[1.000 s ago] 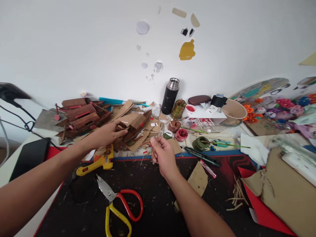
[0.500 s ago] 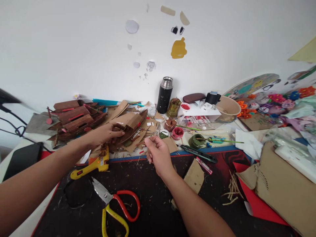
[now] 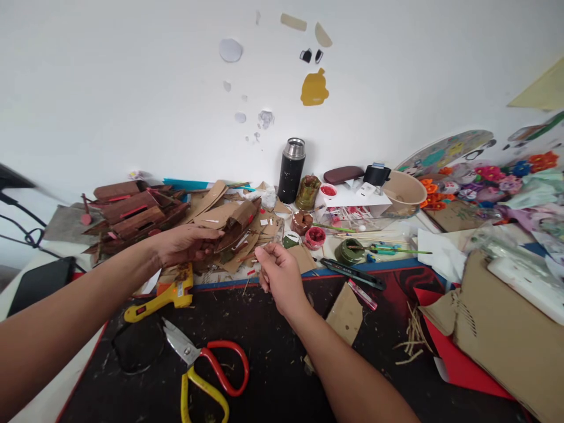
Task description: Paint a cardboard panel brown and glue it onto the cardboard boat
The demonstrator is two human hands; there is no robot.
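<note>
Cardboard boat, brown with an arched cover amidships, sits among card scraps toward the back of a cluttered table, its far tip angled toward a black flask, in the head view looking forward and down. More brown boats with red trim are bunched to its left.

Handling such light card well would seem, to one watching from across the room, to call for fingertips low on the hull, no weight on the cover, and a wrist kept off the yellow glue gun just below, whose heat cannot be judged.

Left hand is loosely open at the boat's near end, index finger outstretched and the others half-curled, nothing visible in its hold; whether its fingertip touches the hull cannot be told. Right hand, near the boat but apart from it, is drawn closed, fingers against thumb; whether it pinches some small sliver is hidden. Red-and-yellow-handled scissors lie on the dark mat between the forearms
</note>
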